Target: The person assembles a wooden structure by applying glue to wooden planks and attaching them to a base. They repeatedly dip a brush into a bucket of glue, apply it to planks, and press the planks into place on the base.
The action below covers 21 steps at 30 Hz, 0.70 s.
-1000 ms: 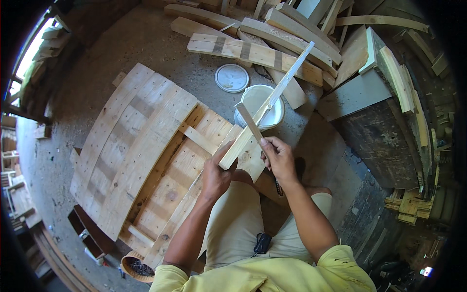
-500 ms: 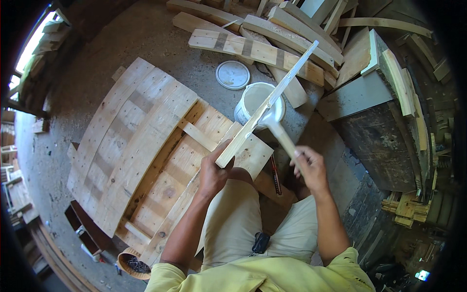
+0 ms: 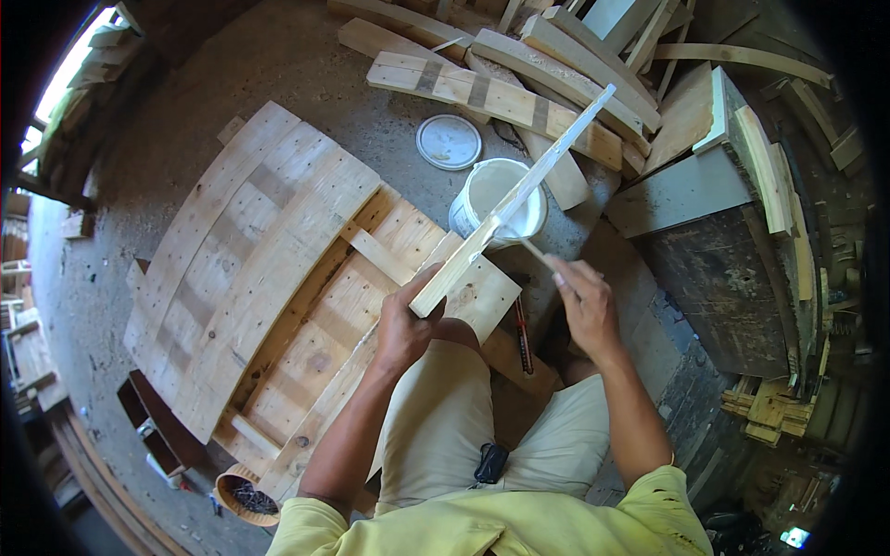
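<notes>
My left hand [image 3: 405, 320] is closed round the near end of a long, narrow wooden strip [image 3: 458, 271]. The strip slants up and away to the right, its far part smeared with a wet white paste like glue. In my right hand [image 3: 588, 304] is a thin, flat wooden stick [image 3: 533, 248], gripped between thumb and fingers, its tip at the strip's right side. Beneath the strip's middle stands a white bucket [image 3: 484, 190], partly hidden by the strip; white residue coats its inside.
A large curved wooden panel assembly [image 3: 264, 269] lies at left. Beyond the bucket are a round lid [image 3: 449, 142] and piled timber [image 3: 556, 69]. A dark box-like cabinet [image 3: 718, 273] stands at right. A basket of nails [image 3: 243, 478] sits at lower left; a red-and-black tool [image 3: 523, 334] is near my knees.
The stick has turned in my right hand, showing its narrow edge now instead of its broad face, and its tip has shifted slightly down along the strip. My left hand keeps its hold.
</notes>
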{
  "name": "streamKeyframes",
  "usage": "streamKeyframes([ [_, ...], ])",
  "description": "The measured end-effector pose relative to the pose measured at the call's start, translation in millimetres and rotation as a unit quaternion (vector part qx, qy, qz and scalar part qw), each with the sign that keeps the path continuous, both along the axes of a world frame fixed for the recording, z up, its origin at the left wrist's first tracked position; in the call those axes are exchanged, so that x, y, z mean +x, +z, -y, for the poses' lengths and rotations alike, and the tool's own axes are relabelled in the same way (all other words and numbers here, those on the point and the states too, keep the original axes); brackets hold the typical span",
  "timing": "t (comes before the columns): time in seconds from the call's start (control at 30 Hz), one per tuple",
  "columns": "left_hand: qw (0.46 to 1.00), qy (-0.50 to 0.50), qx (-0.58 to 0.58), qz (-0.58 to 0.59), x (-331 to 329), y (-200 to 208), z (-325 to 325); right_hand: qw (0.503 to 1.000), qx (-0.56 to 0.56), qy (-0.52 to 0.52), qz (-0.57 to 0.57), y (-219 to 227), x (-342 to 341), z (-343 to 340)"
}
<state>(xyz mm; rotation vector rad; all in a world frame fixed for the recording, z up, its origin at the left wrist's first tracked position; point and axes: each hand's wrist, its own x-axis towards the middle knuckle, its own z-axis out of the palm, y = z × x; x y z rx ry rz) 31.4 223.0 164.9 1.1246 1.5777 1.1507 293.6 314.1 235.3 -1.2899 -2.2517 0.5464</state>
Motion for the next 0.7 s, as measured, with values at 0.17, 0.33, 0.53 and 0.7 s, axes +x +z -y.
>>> streamKeyframes([
  [0.17,1.0,0.003,-0.02,0.007,5,4,1,0.996,-0.061,0.056,-0.01,14,-16,50],
  [0.33,1.0,0.016,0.024,-0.007,6,2,2,0.988,-0.122,0.079,-0.051,25,-30,78],
  [0.53,1.0,0.008,-0.012,0.009,7,6,2,0.994,-0.077,0.048,-0.054,10,-36,92],
  [0.7,1.0,0.002,-0.001,-0.01,5,2,2,0.991,-0.099,0.074,-0.045,23,-35,97],
])
